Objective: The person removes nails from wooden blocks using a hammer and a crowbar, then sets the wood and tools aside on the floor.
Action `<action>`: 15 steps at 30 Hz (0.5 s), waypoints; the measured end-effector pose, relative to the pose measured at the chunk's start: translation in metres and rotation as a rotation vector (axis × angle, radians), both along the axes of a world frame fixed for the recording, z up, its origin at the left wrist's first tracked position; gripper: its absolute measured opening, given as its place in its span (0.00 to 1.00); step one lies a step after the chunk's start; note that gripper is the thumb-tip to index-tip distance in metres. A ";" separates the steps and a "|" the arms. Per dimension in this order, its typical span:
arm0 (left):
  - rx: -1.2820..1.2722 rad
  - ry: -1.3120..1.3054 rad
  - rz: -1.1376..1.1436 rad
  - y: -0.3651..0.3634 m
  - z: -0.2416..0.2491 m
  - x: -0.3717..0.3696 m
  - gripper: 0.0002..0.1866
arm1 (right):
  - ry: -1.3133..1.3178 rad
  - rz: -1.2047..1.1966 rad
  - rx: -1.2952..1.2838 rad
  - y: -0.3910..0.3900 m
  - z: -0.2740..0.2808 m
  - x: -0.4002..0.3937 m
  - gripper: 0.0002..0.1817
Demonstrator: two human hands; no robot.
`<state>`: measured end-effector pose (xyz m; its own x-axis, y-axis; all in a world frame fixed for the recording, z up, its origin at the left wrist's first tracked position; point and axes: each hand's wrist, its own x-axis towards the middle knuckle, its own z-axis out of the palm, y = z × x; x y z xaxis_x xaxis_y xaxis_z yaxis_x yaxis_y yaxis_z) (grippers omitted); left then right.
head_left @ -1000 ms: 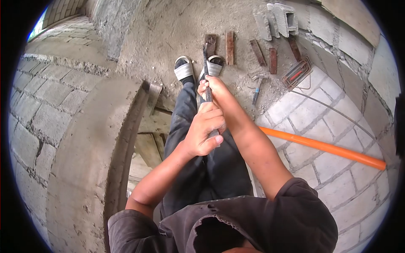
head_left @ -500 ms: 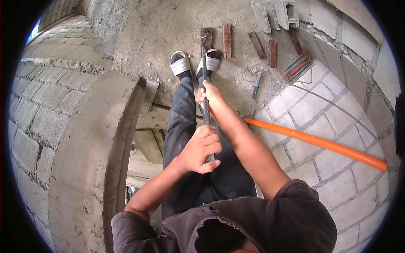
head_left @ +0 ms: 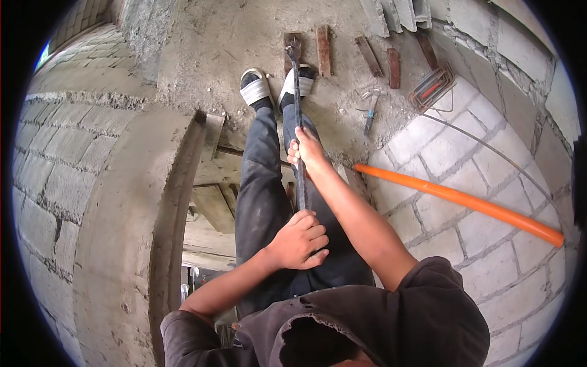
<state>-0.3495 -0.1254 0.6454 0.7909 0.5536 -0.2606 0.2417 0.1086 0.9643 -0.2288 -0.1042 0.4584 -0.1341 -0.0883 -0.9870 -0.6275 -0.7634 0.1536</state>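
A long dark crowbar (head_left: 298, 101) runs from between my feet back toward my waist. Its far, claw-like end meets a brown wooden block (head_left: 293, 39) on the ground just beyond my shoes. My right hand (head_left: 307, 151) is wrapped around the middle of the bar. Nearer my body, my left hand (head_left: 301, 240) is closed over the bar's near end, which its fingers hide. My feet, in white-strapped slides (head_left: 255, 91), stand on the rough concrete floor, the right one close beside the bar.
More wooden pieces (head_left: 323, 51) lie beside the block. A hammer (head_left: 370, 112) rests on the rubble, with bent metal rods (head_left: 431, 89) farther right. An orange pipe (head_left: 458, 198) crosses the block wall. At left stands a concrete beam (head_left: 125, 214) beside an opening with boards (head_left: 214, 208).
Both hands have moved toward my body, the left more than the right. The bar's near end, which stuck out past my left hand, is now hidden. The view has shifted slightly.
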 end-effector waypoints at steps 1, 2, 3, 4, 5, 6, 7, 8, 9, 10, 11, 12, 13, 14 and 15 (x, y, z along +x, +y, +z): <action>-0.001 -0.003 -0.005 0.002 0.001 0.000 0.11 | -0.006 -0.021 -0.005 -0.002 0.001 0.000 0.13; 0.022 0.005 0.011 0.005 0.002 0.001 0.11 | -0.009 -0.026 -0.006 -0.004 -0.001 0.001 0.13; 0.047 0.012 0.025 0.007 0.002 0.001 0.11 | 0.005 -0.040 0.015 -0.004 -0.003 0.002 0.11; 0.049 0.007 0.015 0.005 -0.002 0.002 0.11 | 0.019 -0.057 0.040 -0.006 -0.006 0.002 0.09; 0.047 0.000 -0.014 0.001 -0.009 0.003 0.11 | 0.011 -0.069 0.046 -0.007 -0.008 0.004 0.09; 0.045 -0.008 -0.042 -0.002 -0.014 0.005 0.11 | 0.035 -0.056 0.043 -0.009 -0.010 0.007 0.09; 0.048 -0.019 -0.053 0.001 -0.015 0.006 0.11 | 0.058 -0.042 0.038 -0.010 -0.010 0.009 0.10; 0.045 -0.029 -0.043 0.003 -0.017 0.007 0.11 | 0.046 -0.053 0.040 -0.012 -0.011 0.011 0.10; 0.043 -0.039 -0.033 0.004 -0.019 0.008 0.11 | 0.073 -0.122 0.025 -0.013 -0.013 0.012 0.10; 0.043 -0.050 -0.043 0.009 -0.018 0.010 0.11 | 0.101 -0.190 0.008 -0.011 -0.012 0.012 0.09; 0.073 -0.043 -0.027 0.014 -0.017 0.010 0.11 | 0.118 -0.231 0.020 -0.008 -0.011 0.011 0.09; 0.104 -0.034 -0.012 0.020 -0.015 0.012 0.11 | 0.110 -0.244 0.021 -0.005 -0.010 0.012 0.09; 0.104 -0.040 -0.026 0.023 -0.014 0.014 0.11 | 0.119 -0.259 0.005 -0.002 -0.011 0.011 0.08; 0.115 -0.024 -0.044 0.027 -0.013 0.016 0.10 | 0.131 -0.275 -0.012 0.000 -0.009 0.011 0.08; 0.127 -0.006 -0.061 0.029 -0.011 0.017 0.10 | 0.137 -0.267 -0.004 0.001 -0.007 0.012 0.10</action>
